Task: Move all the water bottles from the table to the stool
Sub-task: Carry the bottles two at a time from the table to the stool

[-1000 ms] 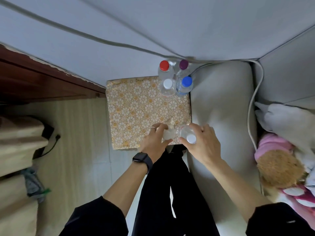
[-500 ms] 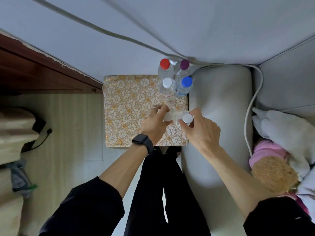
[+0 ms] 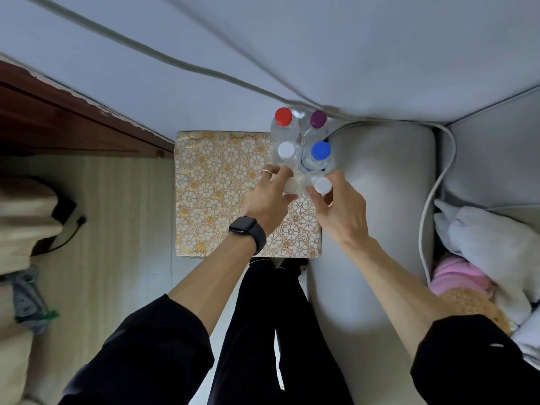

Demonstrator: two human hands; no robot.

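Nearest, both forearms reach over the patterned top of the stool (image 3: 216, 194). The left hand (image 3: 267, 200), with a watch (image 3: 247, 229) on its wrist, has its fingers curled round the left bottle (image 3: 290, 185). The right hand (image 3: 340, 209) pinches the right bottle (image 3: 322, 185) just under its white cap. The two sit side by side near the stool's right edge.

Just beyond them, four more stand packed in the far right corner: the white-capped bottle (image 3: 286, 150) and blue-capped bottle (image 3: 320, 150) in front, the red-capped bottle (image 3: 283, 116) and purple-capped bottle (image 3: 318, 119) behind.

This looks like the setting-down step. The next move calls for lowering the pair upright against the group without knocking the front two, then letting go.

The hands cover both held bottles' bases, so I cannot tell whether they touch the stool. The table is out of view, so I cannot tell how many bottles remain there.
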